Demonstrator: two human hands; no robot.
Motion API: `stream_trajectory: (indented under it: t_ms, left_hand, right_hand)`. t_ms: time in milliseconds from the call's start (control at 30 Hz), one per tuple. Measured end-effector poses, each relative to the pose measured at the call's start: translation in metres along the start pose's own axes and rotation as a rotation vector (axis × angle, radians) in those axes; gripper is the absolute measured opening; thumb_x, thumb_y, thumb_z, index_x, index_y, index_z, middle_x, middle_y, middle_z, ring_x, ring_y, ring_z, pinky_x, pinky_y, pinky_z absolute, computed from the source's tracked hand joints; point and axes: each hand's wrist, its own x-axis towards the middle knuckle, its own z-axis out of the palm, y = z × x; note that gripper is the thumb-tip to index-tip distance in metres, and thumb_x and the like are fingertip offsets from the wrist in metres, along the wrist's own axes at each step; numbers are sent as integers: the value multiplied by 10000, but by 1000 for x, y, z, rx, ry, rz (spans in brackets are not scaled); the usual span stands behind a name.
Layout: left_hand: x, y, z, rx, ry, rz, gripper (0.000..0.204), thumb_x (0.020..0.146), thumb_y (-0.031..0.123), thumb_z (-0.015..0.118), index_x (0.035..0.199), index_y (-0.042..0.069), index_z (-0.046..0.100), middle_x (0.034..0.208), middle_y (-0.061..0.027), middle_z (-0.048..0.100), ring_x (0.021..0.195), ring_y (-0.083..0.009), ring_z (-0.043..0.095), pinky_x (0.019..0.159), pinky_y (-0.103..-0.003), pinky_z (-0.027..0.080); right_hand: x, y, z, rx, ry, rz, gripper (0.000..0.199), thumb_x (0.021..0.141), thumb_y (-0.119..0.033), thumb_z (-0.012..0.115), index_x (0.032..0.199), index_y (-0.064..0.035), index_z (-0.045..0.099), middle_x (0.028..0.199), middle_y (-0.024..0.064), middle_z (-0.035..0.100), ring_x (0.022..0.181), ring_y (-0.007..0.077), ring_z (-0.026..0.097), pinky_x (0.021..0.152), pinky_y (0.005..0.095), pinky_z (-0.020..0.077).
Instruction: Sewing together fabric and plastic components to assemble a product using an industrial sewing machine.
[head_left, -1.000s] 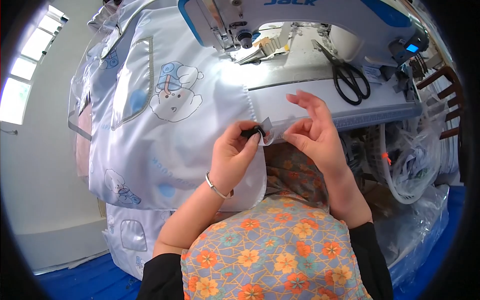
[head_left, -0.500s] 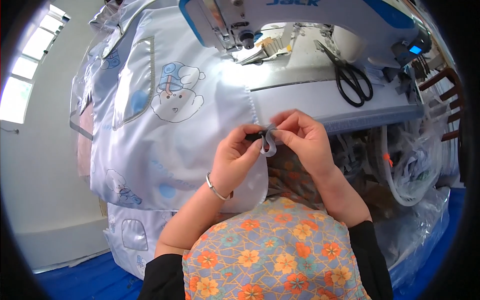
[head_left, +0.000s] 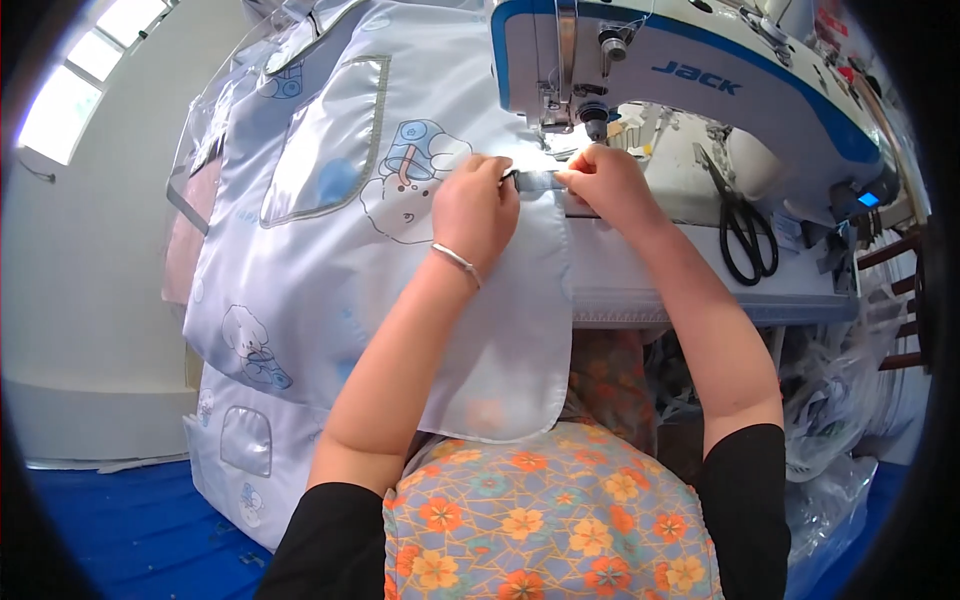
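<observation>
A short grey strap (head_left: 540, 181) is stretched between my hands, just in front of the sewing machine's needle area. My left hand (head_left: 472, 208) is closed on its left end, where a small black piece (head_left: 511, 181) shows at the fingertips; its exact kind is hard to make out. My right hand (head_left: 612, 188) pinches the other end. Under the hands lies a pale, shiny white-blue fabric (head_left: 470, 330) with cartoon prints and a grey-edged pocket (head_left: 330, 150). The fabric's right edge runs just below the strap. The sewing machine (head_left: 690, 95) stands beyond, its lamp lit.
Black scissors (head_left: 745, 230) lie on the machine table (head_left: 690, 285) to the right. Clear plastic bags (head_left: 830, 400) hang beside the table. More printed fabric (head_left: 235, 490) hangs low at the left, above a blue floor covering (head_left: 130, 530).
Both hands have moved forward, away from my lap and up to the machine's needle area. The strap, looped before, is now pulled straight between them. The view has also shifted.
</observation>
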Motion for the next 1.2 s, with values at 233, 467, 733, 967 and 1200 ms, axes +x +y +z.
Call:
stream_trajectory:
  t_ms: [233, 467, 733, 967, 1200]
  left_hand:
    - [-5, 3, 28, 382, -3, 540, 248, 838, 134, 617, 1049, 24, 688, 1194, -84, 659, 1191, -239, 553, 990, -387, 419]
    - [-16, 11, 25, 406, -118, 434, 441, 804, 315, 687, 1112, 1, 657, 1200, -101, 647, 1196, -225, 549, 979, -388, 425]
    - [-9, 11, 20, 353, -177, 403, 460, 747, 303, 708, 1093, 5, 656, 1143, -109, 656, 1175, -246, 565, 958, -404, 449]
    - [5, 0, 14, 328, -151, 488, 405, 739, 265, 697, 1053, 10, 665, 1124, -122, 662, 1161, -273, 576, 970, -413, 467]
    - [11, -7, 19, 320, -157, 497, 296, 751, 253, 690, 949, 33, 682, 1091, -143, 661, 1132, -295, 587, 943, -419, 477]
  right_hand:
    - [18, 16, 12, -113, 26, -8, 238, 779, -261, 760, 703, -52, 677, 692, 142, 686, 689, 286, 691, 639, 389, 524]
    - [8, 16, 15, -289, 189, -246, 183, 834, -240, 721, 812, -60, 695, 772, 152, 696, 725, 320, 682, 651, 408, 527]
    - [-8, 11, 9, -580, 88, -465, 170, 890, -203, 569, 894, -99, 703, 805, 127, 694, 743, 310, 689, 623, 430, 540]
    - [-9, 12, 8, -519, 36, -502, 141, 882, -178, 601, 929, -86, 696, 789, 148, 680, 723, 318, 679, 609, 423, 529]
    - [3, 4, -35, 26, 305, -415, 116, 871, -59, 668, 963, 6, 690, 748, 65, 656, 637, 99, 588, 600, 275, 481]
